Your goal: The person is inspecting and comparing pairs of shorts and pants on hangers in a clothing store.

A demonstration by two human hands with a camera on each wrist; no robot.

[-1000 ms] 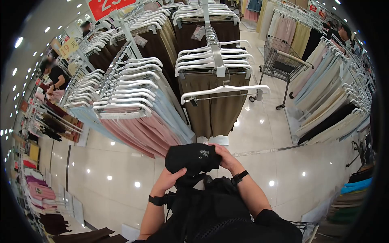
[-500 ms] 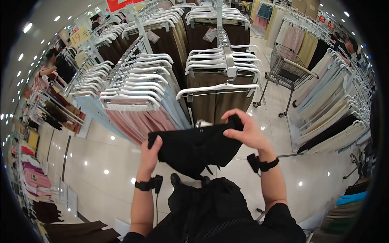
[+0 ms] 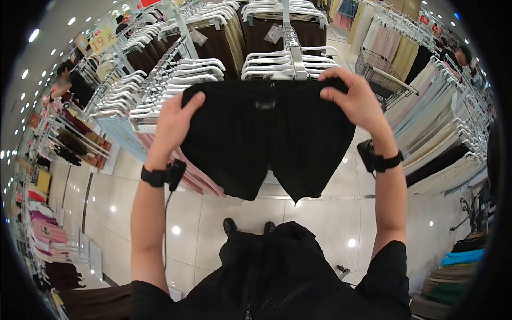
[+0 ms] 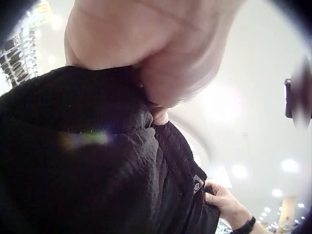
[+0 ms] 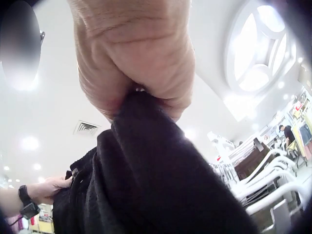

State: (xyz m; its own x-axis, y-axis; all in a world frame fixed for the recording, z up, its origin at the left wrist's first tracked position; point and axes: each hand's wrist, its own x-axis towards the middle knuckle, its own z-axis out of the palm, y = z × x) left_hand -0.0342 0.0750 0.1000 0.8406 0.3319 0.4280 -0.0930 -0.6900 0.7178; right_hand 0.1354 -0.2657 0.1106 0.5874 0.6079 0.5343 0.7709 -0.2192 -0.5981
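A pair of black pants [image 3: 234, 138] hangs spread out in front of me, its two legs parting at the bottom. My left hand [image 3: 173, 121] grips one end of the waistband, thumb on the near side. At the other end, my right hand [image 3: 358, 98] pinches the waistband between thumb and fingers. A small label [image 3: 265, 105] shows just below the middle of the waistband. Dark cloth [image 4: 78, 161] fills much of the left wrist view, under the palm. From the right wrist, the folded black fabric [image 5: 156, 161] runs out of my grip.
White hangers [image 3: 197, 69] crowd the rack ahead, behind the pants. A shopping cart [image 3: 376, 80] stands right of it, near racks of hanging trousers [image 3: 432, 144]. Folded clothes [image 3: 458, 258] lie at lower right. Another person [image 3: 80, 85] is at far left.
The black pants went from a bundle between my hands to opened out and spread wide. Both hands moved apart, then up and forward, lifting the waistband over the rack in view.
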